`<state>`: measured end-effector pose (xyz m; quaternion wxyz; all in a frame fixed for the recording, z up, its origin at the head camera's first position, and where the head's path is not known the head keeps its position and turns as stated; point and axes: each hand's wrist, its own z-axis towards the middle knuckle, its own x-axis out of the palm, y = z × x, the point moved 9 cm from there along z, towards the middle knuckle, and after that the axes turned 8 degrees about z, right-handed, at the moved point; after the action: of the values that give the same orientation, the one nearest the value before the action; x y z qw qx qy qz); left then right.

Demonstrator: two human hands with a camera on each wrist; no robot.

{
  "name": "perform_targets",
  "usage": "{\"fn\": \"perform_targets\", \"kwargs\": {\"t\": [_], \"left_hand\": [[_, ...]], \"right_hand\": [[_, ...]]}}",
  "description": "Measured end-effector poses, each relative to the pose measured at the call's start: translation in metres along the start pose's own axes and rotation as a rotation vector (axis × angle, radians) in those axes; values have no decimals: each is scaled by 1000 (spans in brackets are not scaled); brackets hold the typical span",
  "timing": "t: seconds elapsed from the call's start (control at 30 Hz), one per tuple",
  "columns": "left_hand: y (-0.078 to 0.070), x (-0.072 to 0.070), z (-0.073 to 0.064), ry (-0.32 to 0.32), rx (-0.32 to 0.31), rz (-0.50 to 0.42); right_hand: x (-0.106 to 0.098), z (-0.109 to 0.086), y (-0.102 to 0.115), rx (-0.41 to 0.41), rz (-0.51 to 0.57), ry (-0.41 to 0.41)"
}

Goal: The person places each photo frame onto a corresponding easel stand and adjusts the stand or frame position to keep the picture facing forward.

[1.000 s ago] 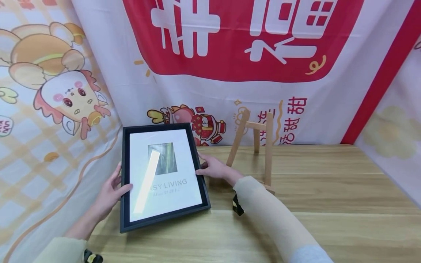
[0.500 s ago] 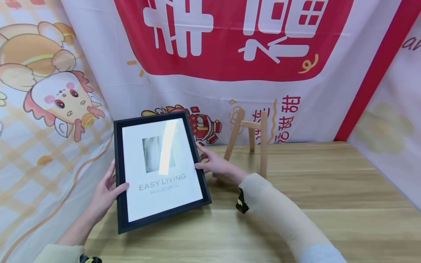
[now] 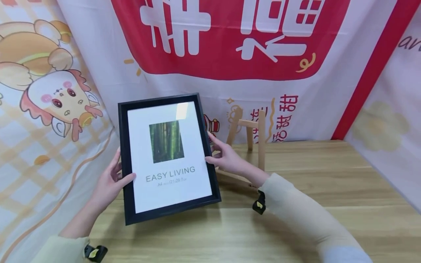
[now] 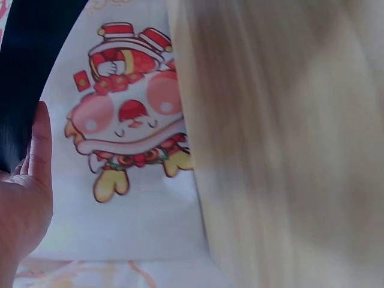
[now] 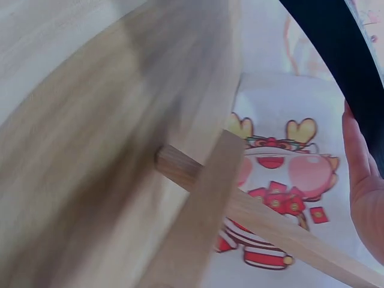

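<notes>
A black picture frame (image 3: pixel 169 157) with a green bamboo picture and the words EASY LIVING is held up between both hands, its front tilted toward me. My left hand (image 3: pixel 110 182) grips its left side, thumb on the front and fingers behind. On the opposite side my right hand (image 3: pixel 230 157) holds it the same way. In the left wrist view the frame's dark edge (image 4: pixel 30 66) rises beside the hand; the right wrist view shows the other edge (image 5: pixel 342 54). Just right of the frame stands a small wooden easel (image 3: pixel 261 142), partly hidden by my right hand and forearm.
Wood-grain table (image 3: pixel 329 190) extends to the right and front. Behind it hangs a white cloth with a red panel (image 3: pixel 227 62). A cartoon-printed cloth (image 3: pixel 59 109) closes the left side, and another pale cloth (image 3: pixel 388 146) the right.
The picture frame has risen and shifted slightly right, held in both hands, and now tilts more upright. The glare on its glass has moved up, so the bamboo picture shows clearly.
</notes>
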<state>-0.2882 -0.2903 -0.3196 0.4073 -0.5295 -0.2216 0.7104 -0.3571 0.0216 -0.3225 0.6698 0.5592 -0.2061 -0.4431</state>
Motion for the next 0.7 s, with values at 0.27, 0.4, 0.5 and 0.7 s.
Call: {"fn": "perform_targets", "kwargs": {"t": [0.27, 0.4, 0.5, 0.7], "left_hand": [[-27, 17, 22, 48, 32, 14], [-38, 30, 38, 79, 49, 16], [-46, 41, 53, 110, 71, -18], [-65, 65, 82, 156, 123, -30]], "right_hand": [[-31, -24, 27, -49, -91, -94], [-48, -37, 35, -62, -108, -140], [-62, -47, 41, -77, -127, -182], [-90, -68, 53, -70, -215, -284]]}}
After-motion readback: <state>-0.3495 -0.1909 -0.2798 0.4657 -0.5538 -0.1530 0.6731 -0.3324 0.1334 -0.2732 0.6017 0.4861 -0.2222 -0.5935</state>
